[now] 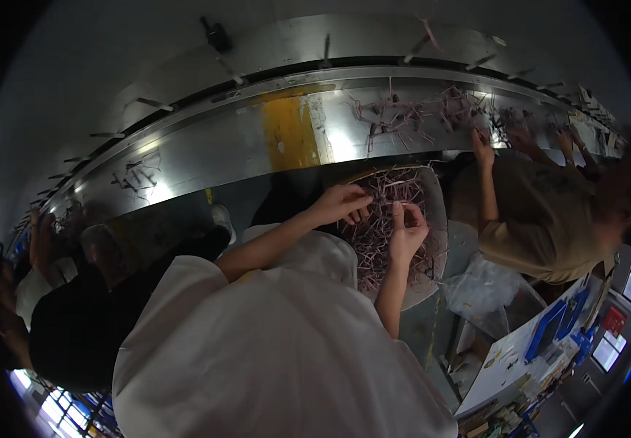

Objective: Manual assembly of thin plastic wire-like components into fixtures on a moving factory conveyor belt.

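Observation:
An open container (438, 212) in front of me is heaped with thin pinkish-brown strips (375, 252), tangled together like short bent wires. Above its left side is my left hand (343, 204), its fingers curled and the thumb drawn in toward the index finger. My right hand (407, 232) is over the right part of the heap, with thumb and bent index finger pinched together. The two hands face each other a short way apart. Whatever lies between the fingertips of either hand is too thin and dark to make out against the heap.
A long metal bench (213, 146) with a worn yellow band (291, 131) runs across beyond the container. More strips (395, 117) lie on it. A co-worker in a brown shirt (541, 212) sits at right, beside a clear plastic bag (483, 288). Others sit at left.

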`<act>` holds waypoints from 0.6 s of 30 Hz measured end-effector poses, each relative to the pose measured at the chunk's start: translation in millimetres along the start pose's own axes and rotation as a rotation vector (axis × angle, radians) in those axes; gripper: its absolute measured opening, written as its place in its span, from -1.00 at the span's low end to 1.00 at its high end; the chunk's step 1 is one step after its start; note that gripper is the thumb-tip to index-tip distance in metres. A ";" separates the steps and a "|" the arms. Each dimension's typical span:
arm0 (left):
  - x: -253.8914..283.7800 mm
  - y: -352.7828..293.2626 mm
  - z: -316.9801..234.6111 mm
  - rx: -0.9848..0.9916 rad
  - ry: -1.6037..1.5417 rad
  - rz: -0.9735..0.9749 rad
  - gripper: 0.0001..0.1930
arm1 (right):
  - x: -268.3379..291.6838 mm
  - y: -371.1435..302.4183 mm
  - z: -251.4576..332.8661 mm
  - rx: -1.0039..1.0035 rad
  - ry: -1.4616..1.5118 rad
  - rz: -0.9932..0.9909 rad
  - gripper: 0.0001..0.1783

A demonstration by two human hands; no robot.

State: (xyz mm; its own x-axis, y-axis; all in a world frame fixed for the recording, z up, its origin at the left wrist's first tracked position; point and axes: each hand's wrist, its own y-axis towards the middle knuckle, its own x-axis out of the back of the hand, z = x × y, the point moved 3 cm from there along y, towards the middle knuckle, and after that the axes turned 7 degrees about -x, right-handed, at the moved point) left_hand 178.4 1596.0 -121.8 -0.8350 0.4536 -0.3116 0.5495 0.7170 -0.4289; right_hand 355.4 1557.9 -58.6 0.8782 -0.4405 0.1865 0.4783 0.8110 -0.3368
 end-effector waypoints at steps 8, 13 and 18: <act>50.5 -62.8 -35.5 -0.210 0.059 -0.333 -0.60 | -87.4 6.2 56.3 0.153 -0.033 0.366 -0.84; 84.4 -96.6 -47.7 -0.308 -0.255 -0.611 -0.57 | -137.7 -97.5 100.7 0.804 -0.111 0.301 -0.84; 124.1 -118.6 -61.0 -0.492 -0.283 -0.689 -0.55 | -204.2 -114.5 62.8 0.538 -0.149 0.559 -0.90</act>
State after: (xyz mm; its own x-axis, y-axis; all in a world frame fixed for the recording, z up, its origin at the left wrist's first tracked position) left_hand 7.8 1599.5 -57.9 -0.9012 -0.2627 -0.3447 -0.2004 0.9578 -0.2062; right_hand 121.2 1579.1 -0.2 0.9601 0.1131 0.2556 -0.1346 0.9886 0.0681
